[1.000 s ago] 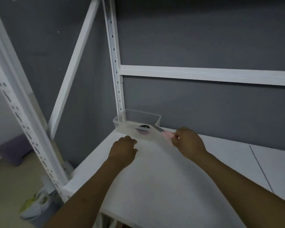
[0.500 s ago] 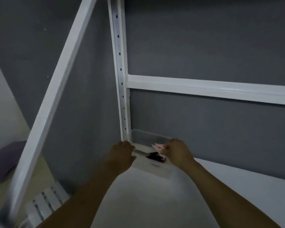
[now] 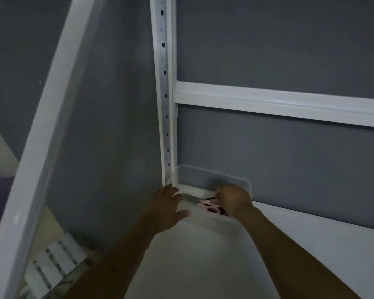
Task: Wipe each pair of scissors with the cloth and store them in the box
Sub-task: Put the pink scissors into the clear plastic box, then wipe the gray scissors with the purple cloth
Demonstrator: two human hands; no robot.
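Pink scissors (image 3: 207, 207), gripped by the right hand's (image 3: 232, 200) curled fingers, are held inside the box (image 3: 214, 224), which is steadied by the straight-fingered left hand (image 3: 166, 205); seemingly only release remains.

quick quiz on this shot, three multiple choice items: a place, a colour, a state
1. Where does the clear box stand? A on the floor; B in the back corner of the shelf beside the upright post; C at the front edge.
2. Handle colour of the scissors at the right hand? A green; B pink; C yellow.
3. The left hand is: A fisted; B holding a cloth; C open against the box.
Key: B, box sits by the post; B, pink loops show; C, its fingers lie spread.
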